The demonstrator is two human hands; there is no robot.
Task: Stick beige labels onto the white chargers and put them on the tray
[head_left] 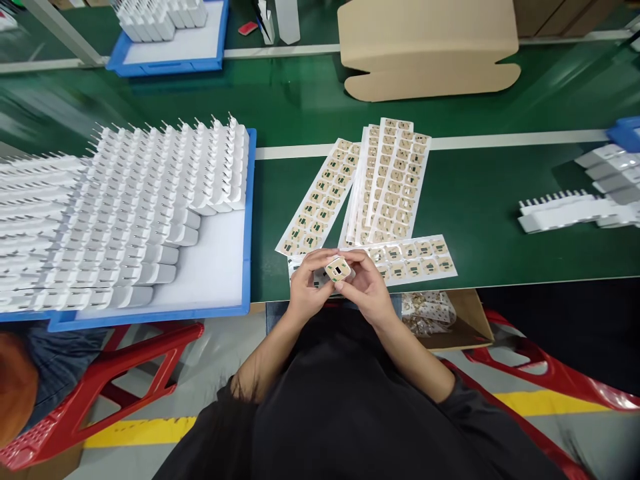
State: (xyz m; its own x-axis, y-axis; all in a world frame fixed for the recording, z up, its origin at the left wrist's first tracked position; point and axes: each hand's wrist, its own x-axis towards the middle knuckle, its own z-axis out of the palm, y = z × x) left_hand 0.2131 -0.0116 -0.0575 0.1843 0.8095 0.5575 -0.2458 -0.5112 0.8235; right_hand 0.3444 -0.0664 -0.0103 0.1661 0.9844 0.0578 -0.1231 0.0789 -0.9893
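Observation:
Close to the table's front edge, my left hand (pixel 311 283) and my right hand (pixel 369 288) hold one small white plug adapter (pixel 338 269) between their fingertips. A tan sticker with green marks and a dark slot shows on its upward face. Both hands are closed around its sides, thumbs at the near side. Beneath them lies a sheet of tan stickers (pixel 420 259), partly hidden by the hands. Behind it a slanted sticker sheet (pixel 320 197) and an overlapping pile of sticker sheets (pixel 395 183) rest on the green table (pixel 480 200).
At left, a blue tray (pixel 249 267) carries rows of white plug adapters (pixel 145 193), pins upward. Another blue tray (pixel 175 67) stands behind. Brown cardboard (pixel 430 40) lies at the back. More white adapters (pixel 565 210) sit right. An open carton (pixel 473 320) is below the edge.

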